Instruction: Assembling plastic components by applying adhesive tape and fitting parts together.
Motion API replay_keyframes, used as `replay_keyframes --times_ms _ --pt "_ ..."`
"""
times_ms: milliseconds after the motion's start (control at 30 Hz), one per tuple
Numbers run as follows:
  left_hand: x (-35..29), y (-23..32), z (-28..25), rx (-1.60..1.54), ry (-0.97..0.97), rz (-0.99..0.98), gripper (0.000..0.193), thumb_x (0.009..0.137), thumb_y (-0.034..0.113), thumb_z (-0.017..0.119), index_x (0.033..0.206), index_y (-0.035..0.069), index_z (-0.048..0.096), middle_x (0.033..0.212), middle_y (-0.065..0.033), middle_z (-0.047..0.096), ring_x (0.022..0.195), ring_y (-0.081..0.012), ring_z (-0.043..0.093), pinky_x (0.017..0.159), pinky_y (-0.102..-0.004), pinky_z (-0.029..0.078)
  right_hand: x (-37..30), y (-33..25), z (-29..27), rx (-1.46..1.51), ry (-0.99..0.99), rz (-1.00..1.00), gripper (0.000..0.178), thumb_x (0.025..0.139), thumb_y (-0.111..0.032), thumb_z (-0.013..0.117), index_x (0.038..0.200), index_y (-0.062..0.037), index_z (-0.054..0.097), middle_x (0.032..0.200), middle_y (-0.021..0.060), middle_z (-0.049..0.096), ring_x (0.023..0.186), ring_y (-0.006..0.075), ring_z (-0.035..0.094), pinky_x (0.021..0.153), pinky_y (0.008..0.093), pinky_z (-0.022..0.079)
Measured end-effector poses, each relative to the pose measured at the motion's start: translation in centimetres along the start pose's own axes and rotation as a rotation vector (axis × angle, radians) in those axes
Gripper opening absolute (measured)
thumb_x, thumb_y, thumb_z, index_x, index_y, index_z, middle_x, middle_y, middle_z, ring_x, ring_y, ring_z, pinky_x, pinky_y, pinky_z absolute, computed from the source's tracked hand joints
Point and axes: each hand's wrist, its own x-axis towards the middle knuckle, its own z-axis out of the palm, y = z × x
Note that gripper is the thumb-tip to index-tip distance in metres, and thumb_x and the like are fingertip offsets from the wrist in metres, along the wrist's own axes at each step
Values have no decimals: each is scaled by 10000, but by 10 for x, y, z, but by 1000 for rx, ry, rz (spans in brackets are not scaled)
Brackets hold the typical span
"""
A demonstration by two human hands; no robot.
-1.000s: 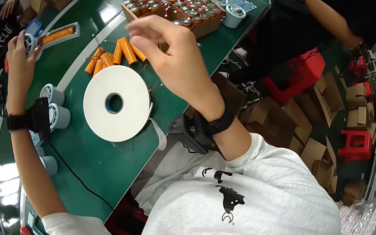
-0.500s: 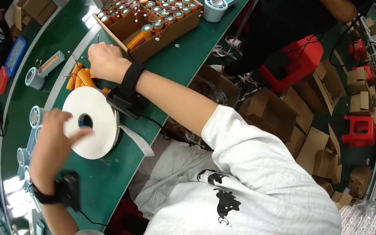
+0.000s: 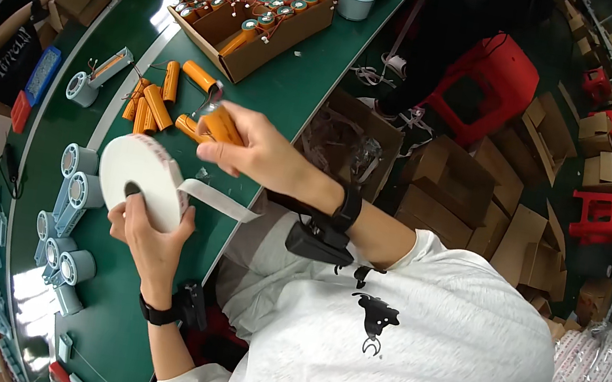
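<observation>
Green bench (image 3: 289, 92), tape roll (image 3: 141, 179), orange cell (image 3: 222, 126)

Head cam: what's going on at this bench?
A person at a green workbench holds a white tape roll upright in the left hand, a loose strip trailing toward the body. The right hand grips an orange cylindrical cell just above the table. More orange cells lie loose nearby, and a cardboard box of them sits farther back.
</observation>
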Motion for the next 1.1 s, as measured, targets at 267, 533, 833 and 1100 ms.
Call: replay_keyframes --times_ms 267,533,833,1100 --pt "-33 -16 -15 -267 441 -491 908 542 285 825 1219 -71 336 1026 -206 396 973 -300 311 884 -423 290 -23 13 45 -22 -195 75 209 720 -154 702 680 8 576 630 0 532 552 86 469 539 256 383" --pt "-59 -65 -35 12 578 -700 988 535 315 841 1265 -46 281 1077 -221 431 1016 -338 361 881 -380 355 -31 8 51 -308 -413 208 183 750 -158 654 746 9 581 629 42 512 587 106 467 564 259 383" --pt "-67 -20 -25 -163 411 -602 948 536 273 822 1242 -48 276 1067 -236 410 961 -334 322 875 -431 281 2 -14 89 -285 -289 -230 197 821 -147 584 880 39 556 766 100 518 680 186 499 633 301 410" --pt "-57 2 -35 113 342 -759 736 553 331 770 1034 -79 393 962 -210 480 942 -342 338 819 -443 263 16 -2 124 -460 -166 -407 188 815 -97 582 876 72 525 836 142 566 745 220 559 668 324 436"
